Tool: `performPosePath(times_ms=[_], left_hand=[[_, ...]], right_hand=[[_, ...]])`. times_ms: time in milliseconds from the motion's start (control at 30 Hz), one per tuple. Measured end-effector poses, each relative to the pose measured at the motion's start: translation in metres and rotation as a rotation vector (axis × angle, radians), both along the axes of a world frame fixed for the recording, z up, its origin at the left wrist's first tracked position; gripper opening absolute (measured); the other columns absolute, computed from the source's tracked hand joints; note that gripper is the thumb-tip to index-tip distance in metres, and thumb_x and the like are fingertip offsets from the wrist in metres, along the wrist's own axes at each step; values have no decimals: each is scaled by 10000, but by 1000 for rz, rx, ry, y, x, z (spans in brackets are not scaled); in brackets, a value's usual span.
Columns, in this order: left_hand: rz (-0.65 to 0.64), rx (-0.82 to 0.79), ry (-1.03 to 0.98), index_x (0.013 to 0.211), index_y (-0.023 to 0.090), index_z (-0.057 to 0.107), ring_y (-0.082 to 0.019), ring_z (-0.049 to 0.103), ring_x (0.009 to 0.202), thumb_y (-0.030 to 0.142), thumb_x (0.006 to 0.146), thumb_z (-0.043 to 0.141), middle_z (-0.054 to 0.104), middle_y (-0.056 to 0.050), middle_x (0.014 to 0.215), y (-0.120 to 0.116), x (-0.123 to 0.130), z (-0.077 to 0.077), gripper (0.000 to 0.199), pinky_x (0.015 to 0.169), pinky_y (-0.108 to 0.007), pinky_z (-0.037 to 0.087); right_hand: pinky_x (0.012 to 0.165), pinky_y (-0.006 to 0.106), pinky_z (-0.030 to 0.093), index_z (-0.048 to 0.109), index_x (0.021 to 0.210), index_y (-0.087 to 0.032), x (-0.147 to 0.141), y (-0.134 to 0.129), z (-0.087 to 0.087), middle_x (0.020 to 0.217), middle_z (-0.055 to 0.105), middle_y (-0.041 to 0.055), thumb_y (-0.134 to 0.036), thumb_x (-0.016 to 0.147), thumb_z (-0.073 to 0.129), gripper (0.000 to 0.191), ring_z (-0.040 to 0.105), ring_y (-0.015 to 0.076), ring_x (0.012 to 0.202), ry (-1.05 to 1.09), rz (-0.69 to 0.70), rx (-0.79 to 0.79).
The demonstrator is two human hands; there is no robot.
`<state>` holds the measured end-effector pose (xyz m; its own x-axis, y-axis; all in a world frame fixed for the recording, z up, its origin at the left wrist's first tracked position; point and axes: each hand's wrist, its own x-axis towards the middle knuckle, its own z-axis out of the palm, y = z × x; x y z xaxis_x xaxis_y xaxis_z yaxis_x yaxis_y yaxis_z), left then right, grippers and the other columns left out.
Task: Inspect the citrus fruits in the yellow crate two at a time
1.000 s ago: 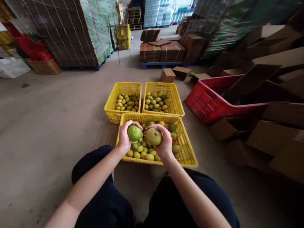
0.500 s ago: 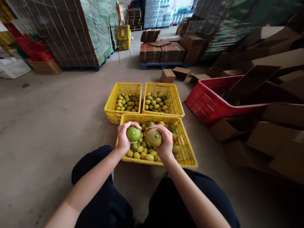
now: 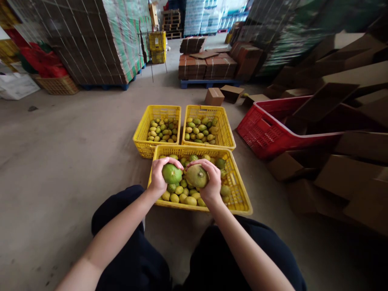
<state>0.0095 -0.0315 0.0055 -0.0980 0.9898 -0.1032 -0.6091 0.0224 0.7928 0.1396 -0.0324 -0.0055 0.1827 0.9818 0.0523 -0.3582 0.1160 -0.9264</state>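
Note:
My left hand [image 3: 158, 174] is closed around a bright green, rounded fruit [image 3: 171, 173] with a pale mark on its facing end. In my right hand [image 3: 213, 178] sits a duller olive-green fruit [image 3: 197, 176] with a short stem stub. The two fruits are side by side, close together, above the front yellow crate [image 3: 200, 207]. Inside that crate lie many yellow and green oval fruits [image 3: 190, 200], partly hidden by my hands. I cannot tell the kind of fruit for certain.
Beyond the front crate stand a left yellow crate [image 3: 141, 139] and a right yellow crate [image 3: 226, 131], both holding similar fruits. A red crate [image 3: 257, 135] and loose cardboard boxes [image 3: 351, 173] lie to the right. Farther back, a blue pallet [image 3: 209, 84] carries bundled cardboard.
The green fruit in my left hand has tilted and shifted slightly right, nearer the other fruit. My right hand and its fruit have hardly moved.

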Motion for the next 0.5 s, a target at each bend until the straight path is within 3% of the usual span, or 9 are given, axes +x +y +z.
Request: performPosePath(times_ms=[167,367,500], left_hand=[[-22,-36,-104,505,159,604,-171,599,553,242,772,424,591,-51,532,6,-1,1,332,591,-280,485],[-103,-368,-306,572,137,589,-156,570,504,267,757,405,568,-61,544,15,-5,-2,292,498,-265,478],[-26,-510,-368,729,125,620,-166,607,586,285,768,451,616,-63,642,19,-7,-6,236,555,-281,517]], right_hand=[[699,262,485,698,595,-201,-1,3,-3,669,676,25,-224,760,475,279,604,168,693,-2,15,16],[575,265,517,657,628,-163,-2,13,-5,622,656,35,-282,754,471,254,605,165,604,292,106,-461],[604,310,551,679,767,-143,1,14,1,663,667,45,-308,775,484,256,625,177,622,398,198,-554]])
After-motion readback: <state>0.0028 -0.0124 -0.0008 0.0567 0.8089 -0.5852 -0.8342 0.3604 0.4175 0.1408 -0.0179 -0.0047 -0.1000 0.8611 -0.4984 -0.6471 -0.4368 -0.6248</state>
